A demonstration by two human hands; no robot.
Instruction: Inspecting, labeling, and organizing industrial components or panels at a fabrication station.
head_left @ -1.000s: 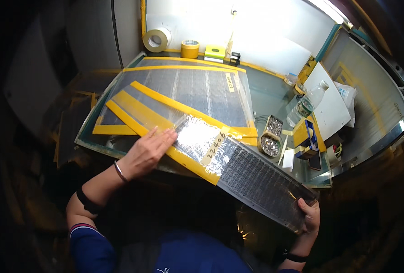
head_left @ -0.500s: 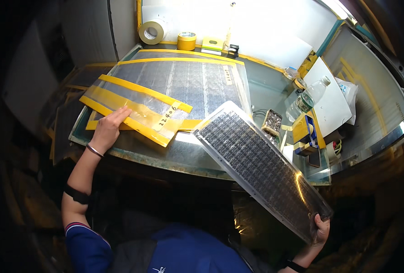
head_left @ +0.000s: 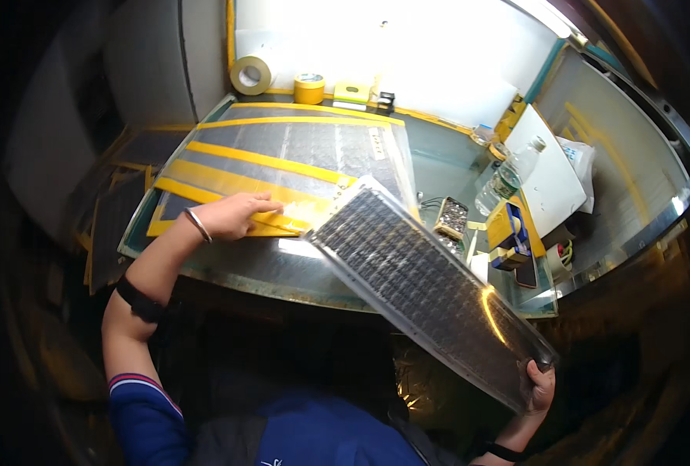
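Observation:
My right hand [head_left: 541, 386] grips the lower right corner of a long dark film sheet [head_left: 430, 287] with a grid pattern and a clear border, thumb on top. The sheet slants up to the left; its far end reaches over the table's front edge and covers the right end of a yellow-edged strip. That strip [head_left: 236, 175], clear with yellow tape bands, lies on a large patterned sheet [head_left: 306, 140] also edged in yellow. Upon the strip rests my left hand [head_left: 240, 215], its index finger stretched toward the dark film's end and the other fingers partly hidden.
Tape rolls [head_left: 309, 88] line the back of the glass-topped table [head_left: 438, 171]. At the right stand a plastic bottle [head_left: 508, 179], a small tray of dark bits [head_left: 451, 217] and a blue-and-yellow tape dispenser [head_left: 510, 233]. A white board [head_left: 551, 167] leans behind them.
My left hand has slid right along the strip, which now lies further right and flatter. The dark film's far end has shifted slightly left and now overlaps the strip's labelled end.

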